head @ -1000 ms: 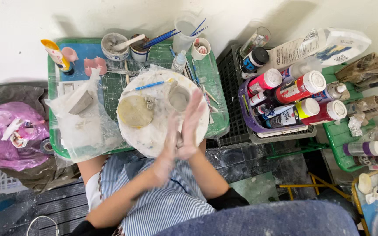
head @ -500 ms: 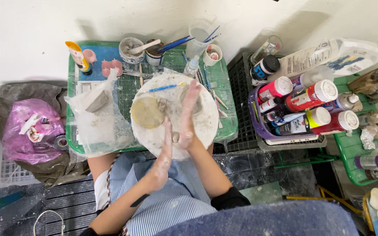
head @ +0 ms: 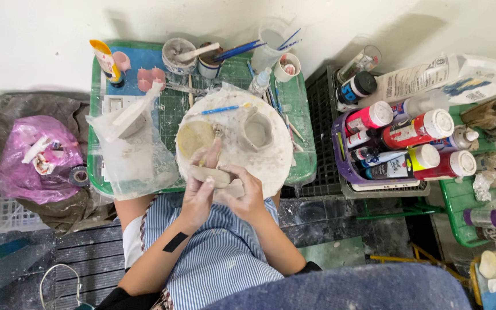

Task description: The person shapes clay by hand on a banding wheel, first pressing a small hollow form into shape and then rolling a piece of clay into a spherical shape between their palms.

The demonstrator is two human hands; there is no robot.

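Left hand (head: 197, 198) and right hand (head: 247, 194) close around a clay lump (head: 213, 175), pressing it between them at the near edge of the round white board (head: 271, 155)

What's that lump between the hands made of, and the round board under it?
The lump looks like soft, damp grey clay: matte, and smeared pale over both hands. The round board is probably plastic or coated wood, white under clay smears; I can't tell which.

Person at lower centre of frame: blue-and-white striped apron over lap, white short sleeve at lower left, dark sleeve edge at bottom. Black rectangular patch on left forearm. Left hand (head: 197, 198) and right hand (head: 247, 195) bare, dusted with pale clay residue.
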